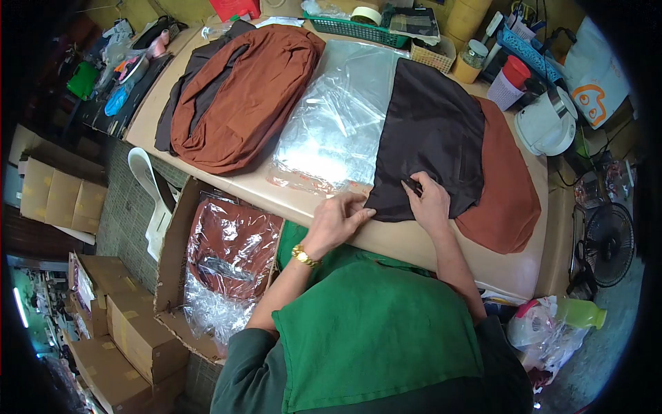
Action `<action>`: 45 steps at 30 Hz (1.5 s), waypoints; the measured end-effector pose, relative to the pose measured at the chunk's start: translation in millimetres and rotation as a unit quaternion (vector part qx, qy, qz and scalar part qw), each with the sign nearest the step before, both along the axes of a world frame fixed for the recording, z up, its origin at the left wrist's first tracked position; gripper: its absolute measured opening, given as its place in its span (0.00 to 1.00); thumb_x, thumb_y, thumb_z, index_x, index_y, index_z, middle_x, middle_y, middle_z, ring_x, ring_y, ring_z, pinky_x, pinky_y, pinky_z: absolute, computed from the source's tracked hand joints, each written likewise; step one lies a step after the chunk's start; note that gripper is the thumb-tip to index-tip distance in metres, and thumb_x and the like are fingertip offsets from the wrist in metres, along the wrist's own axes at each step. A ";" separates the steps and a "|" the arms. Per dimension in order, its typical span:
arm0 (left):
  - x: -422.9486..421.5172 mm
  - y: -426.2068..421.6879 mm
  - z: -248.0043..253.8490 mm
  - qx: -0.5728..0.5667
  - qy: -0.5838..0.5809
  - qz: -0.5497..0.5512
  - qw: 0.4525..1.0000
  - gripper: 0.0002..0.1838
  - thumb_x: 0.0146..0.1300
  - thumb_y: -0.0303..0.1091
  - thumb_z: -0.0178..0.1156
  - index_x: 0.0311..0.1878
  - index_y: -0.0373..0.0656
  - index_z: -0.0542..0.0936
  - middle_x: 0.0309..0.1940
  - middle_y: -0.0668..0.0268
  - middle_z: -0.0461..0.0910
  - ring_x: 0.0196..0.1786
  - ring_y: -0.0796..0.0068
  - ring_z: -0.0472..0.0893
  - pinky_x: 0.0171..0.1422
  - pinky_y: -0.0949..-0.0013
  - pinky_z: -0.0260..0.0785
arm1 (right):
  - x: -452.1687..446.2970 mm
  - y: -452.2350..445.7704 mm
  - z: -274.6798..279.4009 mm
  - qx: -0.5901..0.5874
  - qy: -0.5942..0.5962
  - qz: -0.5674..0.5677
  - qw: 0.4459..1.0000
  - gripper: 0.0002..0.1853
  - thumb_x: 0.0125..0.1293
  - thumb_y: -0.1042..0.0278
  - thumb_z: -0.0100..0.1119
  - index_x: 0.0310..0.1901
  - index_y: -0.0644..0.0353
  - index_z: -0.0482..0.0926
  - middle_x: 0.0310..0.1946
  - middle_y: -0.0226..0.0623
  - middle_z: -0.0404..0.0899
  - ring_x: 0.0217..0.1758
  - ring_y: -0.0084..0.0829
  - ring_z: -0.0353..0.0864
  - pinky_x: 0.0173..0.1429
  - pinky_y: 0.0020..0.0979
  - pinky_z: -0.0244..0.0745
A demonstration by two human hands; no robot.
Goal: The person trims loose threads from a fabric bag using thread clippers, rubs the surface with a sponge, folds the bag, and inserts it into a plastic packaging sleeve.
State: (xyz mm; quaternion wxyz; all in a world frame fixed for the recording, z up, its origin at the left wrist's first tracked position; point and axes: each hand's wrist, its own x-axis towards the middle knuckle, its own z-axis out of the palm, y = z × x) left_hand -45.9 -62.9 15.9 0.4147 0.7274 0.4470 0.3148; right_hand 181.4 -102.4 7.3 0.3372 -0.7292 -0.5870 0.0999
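Note:
A dark brown-black fabric piece [431, 131] lies flat at the right of the padded table, overlapping a rust-brown fabric piece [507, 186]. My left hand [338, 221], with a gold watch on its wrist, pinches the near left corner of the dark fabric. Close by on the right, my right hand [430, 201] rests over the same fabric, its fingers closed around something small and dark; whether this is a fold of cloth or a separate item is unclear. Clear plastic bags [338, 117] lie flat to the left, touching the dark fabric's edge. Further left sits a rust-brown backpack [252, 96].
Below the table's left side, an open carton [169, 276] holds a plastic-wrapped brown item [234, 241]. A white stool-like plastic piece [155, 200] stands beside it. Along the back are a green basket [355, 31] and a jar [470, 61]. A fan [610, 245] is at right.

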 end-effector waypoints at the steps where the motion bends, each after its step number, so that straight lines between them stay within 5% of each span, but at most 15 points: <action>1: 4.6 2.1 -0.8 -0.038 0.030 -0.015 0.999 0.17 0.66 0.42 0.66 0.38 0.33 0.85 0.20 0.64 0.81 0.27 0.80 0.77 0.34 0.69 0.70 | 0.0 -0.5 0.8 0.003 0.011 0.000 1.000 0.11 0.63 0.64 0.68 0.41 0.59 0.78 0.33 0.41 0.84 0.35 0.43 0.85 0.39 0.41 0.75; 6: 1.9 6.0 -7.5 -0.085 -0.004 0.000 0.996 0.12 0.67 0.37 0.65 0.38 0.35 0.86 0.20 0.66 0.80 0.28 0.83 0.75 0.34 0.70 0.69 | 5.6 -0.7 -3.9 0.006 0.043 -0.001 0.999 0.11 0.63 0.64 0.68 0.41 0.60 0.78 0.33 0.40 0.84 0.34 0.42 0.84 0.38 0.40 0.75; 9: -10.1 9.1 -10.4 -0.076 0.029 0.044 0.996 0.11 0.67 0.36 0.64 0.34 0.36 0.84 0.20 0.61 0.81 0.24 0.76 0.78 0.33 0.67 0.70 | 6.0 -0.5 -3.1 -0.008 0.039 0.004 0.999 0.11 0.64 0.64 0.67 0.41 0.59 0.78 0.33 0.40 0.84 0.35 0.43 0.84 0.39 0.40 0.75; 13: -19.5 12.9 -17.6 -0.046 -0.102 0.074 0.991 0.13 0.72 0.34 0.60 0.32 0.36 0.81 0.23 0.66 0.82 0.25 0.82 0.76 0.30 0.73 0.68 | 3.7 -1.3 -1.8 -0.019 0.013 0.008 1.000 0.10 0.64 0.65 0.67 0.42 0.59 0.78 0.33 0.41 0.83 0.36 0.43 0.84 0.39 0.42 0.75; 17: -21.6 18.0 -18.4 -0.140 -0.224 0.103 0.959 0.13 0.76 0.36 0.56 0.32 0.42 0.77 0.23 0.75 0.76 0.23 0.89 0.69 0.27 0.81 0.61 | 2.6 -1.4 -4.2 -0.010 0.010 0.006 1.000 0.11 0.64 0.64 0.67 0.42 0.59 0.78 0.33 0.41 0.83 0.36 0.44 0.84 0.39 0.42 0.75; 19: -17.2 18.4 -10.0 -0.228 -0.423 0.186 0.857 0.13 0.76 0.36 0.56 0.32 0.44 0.76 0.21 0.75 0.73 0.22 0.88 0.68 0.26 0.83 0.61 | 2.9 -0.2 -8.9 0.047 0.006 0.009 0.999 0.10 0.61 0.68 0.69 0.40 0.61 0.78 0.29 0.42 0.81 0.30 0.42 0.82 0.36 0.39 0.72; 21: -27.7 27.5 -12.2 -0.206 -0.443 0.176 0.855 0.14 0.77 0.42 0.54 0.33 0.48 0.75 0.21 0.77 0.70 0.22 0.89 0.66 0.24 0.84 0.58 | 3.1 -1.2 -6.9 0.034 0.010 0.006 0.999 0.11 0.61 0.68 0.69 0.40 0.61 0.78 0.30 0.42 0.82 0.31 0.42 0.82 0.36 0.39 0.73; 23: -44.1 36.2 -17.7 -0.257 -0.592 0.053 0.762 0.18 0.78 0.42 0.52 0.30 0.46 0.74 0.19 0.74 0.70 0.20 0.87 0.66 0.21 0.82 0.59 | 3.0 -1.6 -7.5 0.021 0.015 0.006 1.000 0.11 0.61 0.68 0.69 0.40 0.61 0.78 0.32 0.43 0.83 0.32 0.42 0.83 0.37 0.39 0.73; 26: -29.5 24.8 -9.3 -0.219 -0.213 0.018 0.952 0.21 0.76 0.49 0.54 0.38 0.39 0.81 0.29 0.66 0.83 0.23 0.83 0.76 0.25 0.78 0.66 | 2.3 0.1 -8.6 0.035 0.008 0.011 0.999 0.11 0.61 0.67 0.69 0.40 0.61 0.78 0.31 0.42 0.82 0.32 0.42 0.83 0.37 0.38 0.73; 27: -16.8 20.5 6.5 -0.214 -0.079 -0.007 0.974 0.19 0.74 0.46 0.59 0.45 0.35 0.82 0.34 0.65 0.85 0.26 0.80 0.80 0.30 0.74 0.70 | 0.8 -0.9 -3.6 0.024 0.011 0.007 1.000 0.11 0.62 0.67 0.69 0.40 0.61 0.78 0.31 0.42 0.82 0.31 0.42 0.82 0.37 0.38 0.73; 28: -2.6 9.5 -4.4 -0.090 -0.116 -0.018 0.989 0.16 0.69 0.40 0.64 0.45 0.33 0.82 0.30 0.63 0.85 0.27 0.78 0.81 0.35 0.70 0.73 | -0.1 -1.3 -0.8 0.013 0.013 0.002 1.000 0.11 0.62 0.67 0.69 0.40 0.61 0.78 0.31 0.42 0.82 0.30 0.41 0.82 0.36 0.37 0.73; 29: -1.0 9.9 -10.9 -0.089 -0.116 -0.019 0.989 0.16 0.69 0.40 0.64 0.45 0.33 0.82 0.30 0.63 0.85 0.27 0.78 0.81 0.35 0.70 0.73 | 0.3 -1.2 -2.2 0.013 0.013 0.001 1.000 0.11 0.62 0.67 0.69 0.40 0.61 0.78 0.31 0.42 0.82 0.30 0.41 0.82 0.36 0.37 0.73; 31: 4.6 11.3 -1.2 -0.038 0.109 -0.033 0.993 0.14 0.68 0.39 0.65 0.43 0.34 0.85 0.27 0.62 0.86 0.28 0.74 0.80 0.37 0.67 0.73 | 3.6 -1.4 -8.4 0.027 0.014 0.011 0.999 0.11 0.62 0.67 0.69 0.40 0.61 0.78 0.30 0.41 0.82 0.29 0.41 0.81 0.35 0.37 0.72; 36: -0.7 10.7 -8.8 -0.086 0.043 -0.021 0.995 0.11 0.66 0.36 0.65 0.40 0.37 0.84 0.25 0.57 0.83 0.26 0.72 0.79 0.37 0.64 0.72 | 4.8 -0.8 -10.4 0.047 0.014 0.017 0.999 0.10 0.62 0.67 0.69 0.40 0.61 0.78 0.30 0.42 0.82 0.29 0.41 0.81 0.35 0.37 0.73; 45: -3.2 7.9 -19.0 0.059 0.064 0.001 0.996 0.09 0.69 0.34 0.62 0.37 0.36 0.81 0.26 0.63 0.80 0.30 0.77 0.78 0.39 0.68 0.71 | 3.8 -0.9 -7.5 0.028 0.013 0.013 0.999 0.10 0.63 0.67 0.68 0.40 0.61 0.78 0.31 0.41 0.83 0.31 0.41 0.82 0.37 0.37 0.74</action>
